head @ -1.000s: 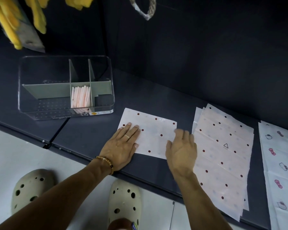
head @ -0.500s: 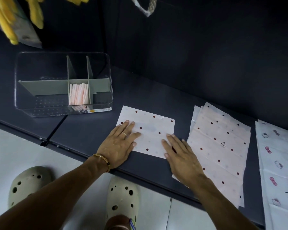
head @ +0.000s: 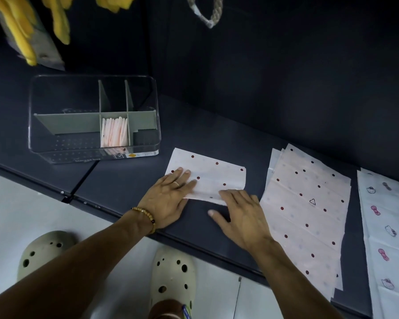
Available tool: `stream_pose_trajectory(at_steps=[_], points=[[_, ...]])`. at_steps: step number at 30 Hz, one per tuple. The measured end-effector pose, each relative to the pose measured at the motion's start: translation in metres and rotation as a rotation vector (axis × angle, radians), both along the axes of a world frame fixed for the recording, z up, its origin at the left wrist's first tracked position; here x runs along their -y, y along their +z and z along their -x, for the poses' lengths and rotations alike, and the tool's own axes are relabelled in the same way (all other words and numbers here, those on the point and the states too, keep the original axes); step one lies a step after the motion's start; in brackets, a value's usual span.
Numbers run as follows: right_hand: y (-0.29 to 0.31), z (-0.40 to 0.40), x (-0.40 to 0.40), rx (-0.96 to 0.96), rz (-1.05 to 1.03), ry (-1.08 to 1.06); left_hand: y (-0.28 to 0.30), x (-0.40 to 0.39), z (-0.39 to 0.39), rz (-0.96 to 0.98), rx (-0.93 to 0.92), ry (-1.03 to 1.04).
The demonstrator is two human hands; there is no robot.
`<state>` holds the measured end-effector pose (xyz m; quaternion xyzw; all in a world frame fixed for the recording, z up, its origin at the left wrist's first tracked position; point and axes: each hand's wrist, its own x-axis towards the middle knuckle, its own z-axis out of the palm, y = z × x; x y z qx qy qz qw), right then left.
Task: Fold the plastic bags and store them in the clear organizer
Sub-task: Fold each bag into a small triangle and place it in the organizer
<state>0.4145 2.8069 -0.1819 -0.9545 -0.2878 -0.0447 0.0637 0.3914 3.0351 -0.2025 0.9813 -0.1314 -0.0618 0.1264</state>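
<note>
Pressing the dotted bag [head: 213, 174] near the counter edge [head: 194, 241], both hands lie flat.

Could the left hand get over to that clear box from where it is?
Probably yes. The left hand lies flat on the dotted bag, holding nothing, and only bare dark shelf shows between it and the clear box to its left.

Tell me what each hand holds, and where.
Neither grips anything: left hand presses flat on the dotted bag's left end; right hand touches its near edge.
</note>
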Motion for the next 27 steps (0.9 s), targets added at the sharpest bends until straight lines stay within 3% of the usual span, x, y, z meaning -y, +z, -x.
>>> stream_pose_trajectory(at_steps=[4, 9, 11, 16, 23, 27], points=[[0.006, -0.009, 0.004, -0.099, -0.118, -0.076, 0.019, -0.007, -0.013, 0.084, -0.093, 0.042], [0.01, -0.033, 0.002, -0.56, -0.479, -0.444, 0.042, -0.028, -0.023, 0.189, -0.092, 0.198], [0.008, -0.039, 0.0, -0.607, -0.51, -0.517, 0.039, -0.032, -0.023, 0.179, -0.075, 0.306], [-0.002, -0.046, -0.013, -0.464, -0.33, -0.689, 0.021, -0.034, -0.025, 0.184, -0.081, 0.58], [-0.007, -0.043, -0.03, -0.25, -0.185, -0.711, 0.018, -0.029, -0.032, 0.197, -0.115, 0.728], [-0.007, -0.046, -0.035, -0.266, -0.197, -0.762, 0.017, -0.028, -0.036, 0.165, -0.152, 0.795]])
